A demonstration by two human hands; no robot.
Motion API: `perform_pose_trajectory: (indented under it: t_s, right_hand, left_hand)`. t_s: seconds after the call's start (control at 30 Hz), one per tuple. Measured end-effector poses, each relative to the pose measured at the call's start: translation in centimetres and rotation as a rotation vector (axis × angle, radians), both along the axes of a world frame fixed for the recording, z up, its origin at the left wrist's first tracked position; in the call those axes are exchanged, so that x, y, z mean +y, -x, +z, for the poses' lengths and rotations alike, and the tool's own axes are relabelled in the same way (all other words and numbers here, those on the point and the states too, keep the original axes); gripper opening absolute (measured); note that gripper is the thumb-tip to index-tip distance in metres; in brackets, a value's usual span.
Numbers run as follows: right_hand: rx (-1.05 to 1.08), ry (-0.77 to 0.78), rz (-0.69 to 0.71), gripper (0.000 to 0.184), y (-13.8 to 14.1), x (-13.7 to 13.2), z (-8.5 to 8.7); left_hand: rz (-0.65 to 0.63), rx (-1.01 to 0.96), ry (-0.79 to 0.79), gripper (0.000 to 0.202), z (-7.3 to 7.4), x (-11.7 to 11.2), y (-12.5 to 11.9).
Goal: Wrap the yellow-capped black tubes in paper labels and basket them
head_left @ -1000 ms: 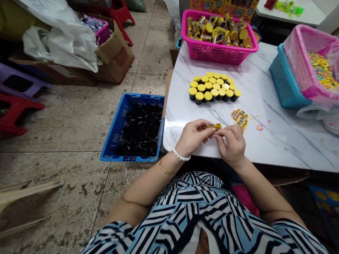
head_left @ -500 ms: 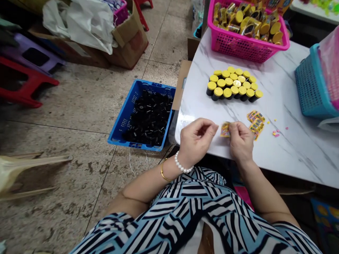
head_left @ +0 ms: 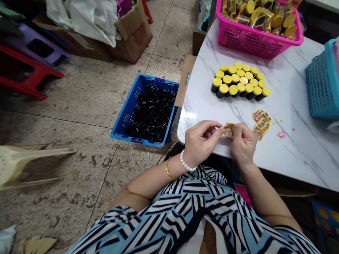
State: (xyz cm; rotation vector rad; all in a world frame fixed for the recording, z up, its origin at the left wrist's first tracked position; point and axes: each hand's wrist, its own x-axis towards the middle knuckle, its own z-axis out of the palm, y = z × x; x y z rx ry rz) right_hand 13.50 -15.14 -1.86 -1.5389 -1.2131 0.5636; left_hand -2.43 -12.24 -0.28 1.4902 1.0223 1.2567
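Apparently a workshop; grouped yellow-capped tubes (head_left: 235, 78); stocked blue crate (head_left: 125, 121).

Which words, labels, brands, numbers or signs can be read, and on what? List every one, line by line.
No text can be read.
Printed yellow piece in the right hand: too small.
Pile of printed pieces on the table: too small.
Wrapped containers in the pink basket: any print too blurred.
Blue mark on the cardboard flap beside the table: too small.
Pale label on the cardboard box: too blurred.
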Motion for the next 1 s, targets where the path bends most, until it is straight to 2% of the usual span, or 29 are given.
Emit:
perform_pose_trajectory:
  t_s: [0.13,0.23,0.47,0.63,0.73,0.8,0.87,0.93,1.0]
  right_hand:
    - [-0.054,-0.048,0.031,0.040,0.1,-0.1,-0.1]
    - [-0.112,-0.091,0.045,0.037,0.3,-0.1,-0.2]
    - [-0.262,-0.146,0.193,0.025,0.5,0.4,-0.4]
    - [-0.437,-0.114,0.245,0.029,0.8,1.3,-0.1]
    - [-0.521,-0.114,0.310,0.031,1.0,2.2,0.7]
    - [-0.555,-0.153,0.383,0.030,0.5,3.4,1.6]
    - [-0.596,-0.225,0.384,0.026,-1.0,5.4,2.4]
    - [-0.720,-0.313,0.254,0.019,-3.2,8.2,2.8]
    - [-0.925,-0.356,0.119,0.034,-5.5,11.1,2.6]
  left_hand:
    - [0.016,0.054,-0.093,0.016,0.5,0.3,0.0]
    - [-0.005,0.054,-0.100,0.014,0.3,0.6,-0.1]
    - [0.030,0.019,-0.031,0.015,-0.4,1.2,0.4]
    - [0.082,-0.014,0.010,0.013,-0.4,2.0,1.5]
    - [0.049,-0.076,0.096,0.015,-0.4,2.3,2.1]
    - [-0.008,-0.109,0.204,0.018,-0.4,2.4,2.5]
    - [-0.079,-0.156,0.346,0.022,-0.3,2.6,2.8]
    - [-0.137,-0.236,0.465,0.025,-0.1,2.8,3.1]
    - [-0.176,-0.328,0.556,0.029,-0.1,3.2,3.2]
